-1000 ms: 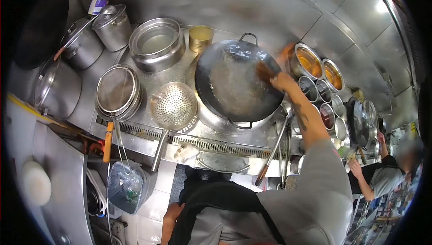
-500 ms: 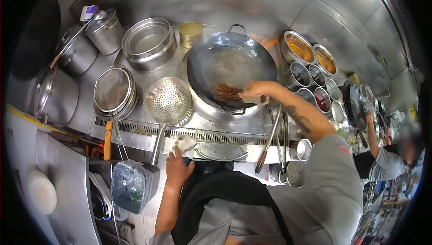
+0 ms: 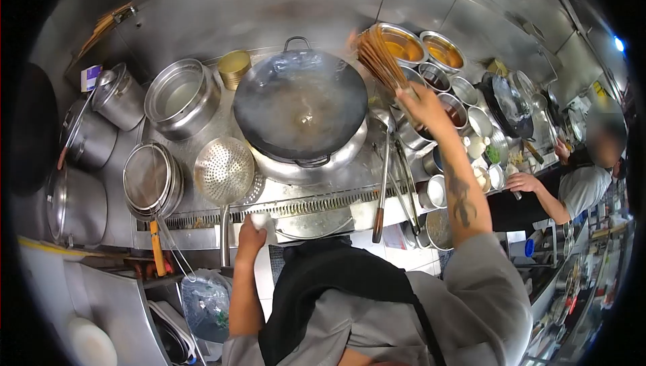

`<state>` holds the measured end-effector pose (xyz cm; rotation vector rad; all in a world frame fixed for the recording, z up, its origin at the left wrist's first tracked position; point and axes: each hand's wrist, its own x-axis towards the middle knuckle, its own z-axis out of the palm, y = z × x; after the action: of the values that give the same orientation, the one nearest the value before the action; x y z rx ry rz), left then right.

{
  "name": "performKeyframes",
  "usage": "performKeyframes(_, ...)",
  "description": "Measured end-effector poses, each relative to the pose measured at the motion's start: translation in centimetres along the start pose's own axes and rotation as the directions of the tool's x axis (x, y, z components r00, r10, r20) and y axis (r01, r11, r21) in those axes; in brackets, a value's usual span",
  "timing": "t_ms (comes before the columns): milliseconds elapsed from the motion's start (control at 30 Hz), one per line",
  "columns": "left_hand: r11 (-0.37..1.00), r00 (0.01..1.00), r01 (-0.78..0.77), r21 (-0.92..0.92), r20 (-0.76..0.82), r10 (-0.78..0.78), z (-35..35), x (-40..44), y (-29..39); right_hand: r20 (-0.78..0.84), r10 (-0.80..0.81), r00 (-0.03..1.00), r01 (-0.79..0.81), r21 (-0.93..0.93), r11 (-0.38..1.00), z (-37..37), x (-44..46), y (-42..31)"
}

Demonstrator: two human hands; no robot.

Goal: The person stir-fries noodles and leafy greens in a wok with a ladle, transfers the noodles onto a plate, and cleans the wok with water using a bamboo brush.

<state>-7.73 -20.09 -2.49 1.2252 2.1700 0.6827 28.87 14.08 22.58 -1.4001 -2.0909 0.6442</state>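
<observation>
The bundled-strip brush [image 3: 382, 60] is located off the right-hand side of the wok [image 3: 266, 130], raised clear of the wok interior. The strips point up and away from the person; the handle end is directed down toward the forearm. The right hand [image 3: 424, 107] is closed around the handle, with no visible gap between fingers and grip. Behind the brush sit two metal bowls of orange liquid, the near bowl [image 3: 385, 27] partly covered by the strips and the far bowl [image 3: 441, 50] beside it.

The wok is seated on a round metal ring [image 3: 276, 170]. Its interior is hazy, with a brownish, wet-looking base and a bright reflection near the centre. One loop handle faces the back wall and one faces the person.

The left hand [image 3: 252, 239] is located at the front edge of the worktop. It is closed on a white cloth [image 3: 260, 219]; part of the fingers is hidden, so the exact finger position cannot be told.

Left of the wok: a perforated skimmer [image 3: 224, 169], stacked mesh strainers [image 3: 147, 177], an open pot [image 3: 183, 124] and a gold-coloured tin [image 3: 234, 71]. Lidded pots stand at the far left. A lined bin [image 3: 202, 305] is below the strainers.

Right of the wok: a long-handled ladle [image 3: 382, 191] with a brown grip end, beside further metal utensils. Small metal containers are grouped beyond. A second wok [image 3: 505, 107] stands at the adjoining station, where a co-worker's hand [image 3: 525, 182] is near the worktop edge
</observation>
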Motion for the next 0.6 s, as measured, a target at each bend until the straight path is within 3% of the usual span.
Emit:
performKeyframes(33,0.977,0.995,0.087,-0.196,-0.028,-0.094,-1.5,-1.6,2.3,-0.041,0.022,0.999,-0.017,0.127,0.992,0.7,-2.6,0.7)
performKeyframes(67,0.843,0.986,0.165,-0.511,0.081,-0.144,-0.6,-1.2,-0.1,-0.080,0.051,0.996,-0.029,0.251,0.967,2.1,-5.4,1.5)
performKeyframes(133,0.642,0.981,0.193,-0.742,0.139,-0.134,-2.0,-2.8,1.2,-0.195,0.100,0.976,-0.007,0.430,0.903,6.9,-11.1,4.2)
performKeyframes(167,0.595,0.981,0.191,-0.781,0.140,-0.131,-2.6,-3.4,2.3,-0.146,0.169,0.975,-0.066,0.532,0.844,10.9,-14.0,6.9)
performKeyframes(200,0.544,0.982,0.189,-0.817,0.140,-0.130,-2.9,-4.0,3.6,0.073,0.331,0.941,-0.291,0.672,0.680,13.2,-16.0,8.1)
performKeyframes(233,0.491,0.982,0.185,-0.851,0.139,-0.128,-3.0,-4.4,4.8,0.287,0.468,0.836,-0.508,0.726,0.463,15.5,-18.0,9.3)
performKeyframes(267,0.408,0.969,0.234,-0.882,0.180,-0.166,-2.8,-4.8,5.8,0.649,0.525,0.551,-0.783,0.620,0.055,16.4,-19.7,9.6)
performKeyframes(333,0.230,0.942,0.298,-0.926,0.247,-0.226,-2.5,-4.7,7.3,0.740,0.454,0.496,-0.811,0.581,-0.061,19.1,-21.1,10.8)
performKeyframes(367,0.211,0.943,0.303,-0.929,0.260,-0.207,-1.5,-4.3,6.6,0.742,0.454,0.493,-0.817,0.575,-0.051,18.9,-21.0,10.9)
performKeyframes(467,-0.103,0.898,0.437,-0.894,0.440,-0.002,-1.5,-3.8,9.5,0.681,0.421,0.599,-0.769,0.635,0.069,16.9,-20.7,8.2)
performKeyframes(500,-0.001,0.906,0.421,-0.907,0.420,-0.049,-1.8,-3.7,11.6,0.730,0.410,0.547,-0.789,0.613,-0.040,17.5,-20.7,8.9)
performKeyframes(567,-0.057,0.898,0.435,-0.899,0.437,-0.044,-1.1,-2.2,14.1,0.823,0.364,0.436,-0.806,0.537,-0.249,18.8,-21.2,10.8)
performKeyframes(600,-0.052,0.880,0.472,-0.880,0.474,-0.031,-1.0,-1.5,15.0,0.830,0.336,0.445,-0.806,0.535,-0.255,18.7,-21.5,10.8)
